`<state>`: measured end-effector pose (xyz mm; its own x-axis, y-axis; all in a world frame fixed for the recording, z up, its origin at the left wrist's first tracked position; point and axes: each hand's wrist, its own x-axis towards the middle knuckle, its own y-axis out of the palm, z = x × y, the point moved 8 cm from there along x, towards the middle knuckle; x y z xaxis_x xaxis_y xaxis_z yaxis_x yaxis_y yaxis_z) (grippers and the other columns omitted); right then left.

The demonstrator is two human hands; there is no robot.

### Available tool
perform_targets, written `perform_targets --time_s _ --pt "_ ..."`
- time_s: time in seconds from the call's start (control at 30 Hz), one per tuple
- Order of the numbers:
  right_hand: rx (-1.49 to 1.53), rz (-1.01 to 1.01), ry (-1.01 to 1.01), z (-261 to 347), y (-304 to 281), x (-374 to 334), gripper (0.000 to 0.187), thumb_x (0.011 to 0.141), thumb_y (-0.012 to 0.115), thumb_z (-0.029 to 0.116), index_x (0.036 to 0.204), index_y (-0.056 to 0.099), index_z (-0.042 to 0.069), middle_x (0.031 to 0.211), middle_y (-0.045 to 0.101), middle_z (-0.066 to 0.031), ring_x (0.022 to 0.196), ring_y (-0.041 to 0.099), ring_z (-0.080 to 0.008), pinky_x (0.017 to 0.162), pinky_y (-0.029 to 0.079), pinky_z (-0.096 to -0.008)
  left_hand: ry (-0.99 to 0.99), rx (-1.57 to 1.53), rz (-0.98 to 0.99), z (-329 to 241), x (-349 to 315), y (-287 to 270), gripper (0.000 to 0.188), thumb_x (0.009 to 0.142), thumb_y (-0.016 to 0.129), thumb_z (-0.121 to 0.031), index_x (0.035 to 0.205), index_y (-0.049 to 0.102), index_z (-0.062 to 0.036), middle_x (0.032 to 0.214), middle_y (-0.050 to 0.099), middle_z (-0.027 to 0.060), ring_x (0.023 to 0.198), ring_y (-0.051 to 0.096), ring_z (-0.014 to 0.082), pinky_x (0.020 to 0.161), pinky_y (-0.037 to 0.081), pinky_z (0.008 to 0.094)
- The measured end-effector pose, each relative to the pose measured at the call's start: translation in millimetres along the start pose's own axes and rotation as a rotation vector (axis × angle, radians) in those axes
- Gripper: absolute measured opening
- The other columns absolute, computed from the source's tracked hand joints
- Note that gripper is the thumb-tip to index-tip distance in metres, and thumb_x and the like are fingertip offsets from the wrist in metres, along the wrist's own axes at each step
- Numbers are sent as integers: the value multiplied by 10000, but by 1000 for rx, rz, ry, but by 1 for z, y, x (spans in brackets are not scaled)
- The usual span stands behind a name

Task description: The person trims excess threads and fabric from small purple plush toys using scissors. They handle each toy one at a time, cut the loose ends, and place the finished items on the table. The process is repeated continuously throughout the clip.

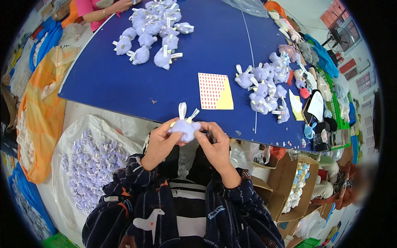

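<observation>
Between my two hands, at the near edge of the blue table (124, 89), is a small lavender plush toy (185, 129) with white tags standing up from it. My left hand (162, 139) grips its left side with thumb and fingers. On its right side, the thumb and fingers of my right hand (213, 142) pinch it. Just beyond my hands lies a yellow sheet of small red-and-white stickers (213, 91), part of it bare. A group of similar lavender plush toys (264, 89) sits to the right, and another pile (151, 29) lies at the far left.
Left of me stands a large clear plastic bag (89, 165) full of lavender pieces, beside an orange sack (49, 107). Cardboard boxes (300, 186) stand at the lower right. A person's hand (122, 5) shows at the table's far left. Cluttered materials line the table's right end.
</observation>
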<state>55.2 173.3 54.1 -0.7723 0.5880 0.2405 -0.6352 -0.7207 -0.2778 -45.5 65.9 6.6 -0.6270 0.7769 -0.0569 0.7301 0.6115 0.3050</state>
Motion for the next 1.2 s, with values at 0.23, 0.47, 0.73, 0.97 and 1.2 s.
perform_targets --time_s 0.23,0.47,0.73,0.97,1.2 --pt "70 15 74 -10 2 -1 199 832 619 133 941 586 -30 761 544 18 657 454 -30 586 368 -172 31 58 0 4 -1 -3 348 834 574 -56 1158 491 40 963 602 107 813 608 137 681 510 229" --pt "214 -29 207 -19 4 -4 173 817 626 136 873 571 -19 737 545 -20 622 442 -48 558 367 -193 92 -37 -2 -1 0 -5 337 814 586 -17 1129 472 25 1015 583 91 916 579 139 789 478 257" --pt "-206 -113 -308 30 13 -6 157 718 652 23 863 592 31 850 587 -82 603 562 -142 517 443 -229 169 -59 -174 -5 -3 -24 368 843 572 -56 1174 425 9 996 599 101 866 580 126 754 475 250" --pt "-495 14 -755 47 54 -19 327 606 653 41 930 607 27 879 579 -72 588 585 -173 475 456 -258 -32 -346 -54 -3 -17 -14 321 896 507 -102 1190 449 12 1092 551 72 971 537 136 829 438 263" --pt "-132 -48 -452 38 37 -5 211 673 716 -19 863 632 11 836 600 -87 591 582 -147 494 469 -220 -41 -645 24 9 -11 -16 293 929 452 -158 1165 471 15 1063 559 88 946 557 154 825 465 291"
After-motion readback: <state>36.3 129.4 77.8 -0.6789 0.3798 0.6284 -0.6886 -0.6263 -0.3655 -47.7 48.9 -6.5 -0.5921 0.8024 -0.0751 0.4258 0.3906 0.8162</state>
